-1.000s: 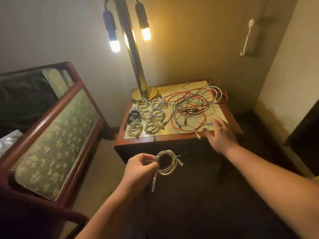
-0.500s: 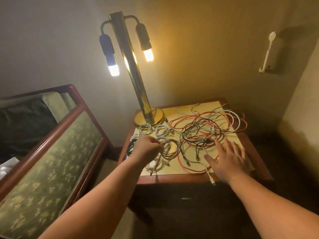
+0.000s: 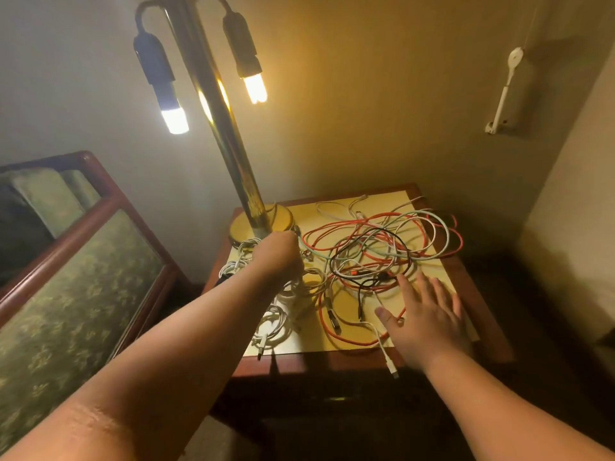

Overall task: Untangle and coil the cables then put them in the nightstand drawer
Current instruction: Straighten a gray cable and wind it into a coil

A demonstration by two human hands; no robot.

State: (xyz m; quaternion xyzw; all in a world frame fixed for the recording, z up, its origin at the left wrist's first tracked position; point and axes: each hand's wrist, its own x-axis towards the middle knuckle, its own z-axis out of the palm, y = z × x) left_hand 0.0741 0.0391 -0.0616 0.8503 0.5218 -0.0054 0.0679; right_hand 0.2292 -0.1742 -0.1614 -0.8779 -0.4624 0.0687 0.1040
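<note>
Left hand (image 3: 278,257) is advancing over white coiled cables (image 3: 269,327), fingers hidden; splayed right hand (image 3: 429,322) is steadying red-white tangled cables (image 3: 382,254); keep piles separate.

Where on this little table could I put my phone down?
Barely anywhere. A bare strip of mat lies at the front, between the coiled cables and the orange cable; the wooden rim right of the right hand is bare too. The tangle crowds the rest.

head cam, looks fwd/down, close over nightstand (image 3: 332,357)
</note>
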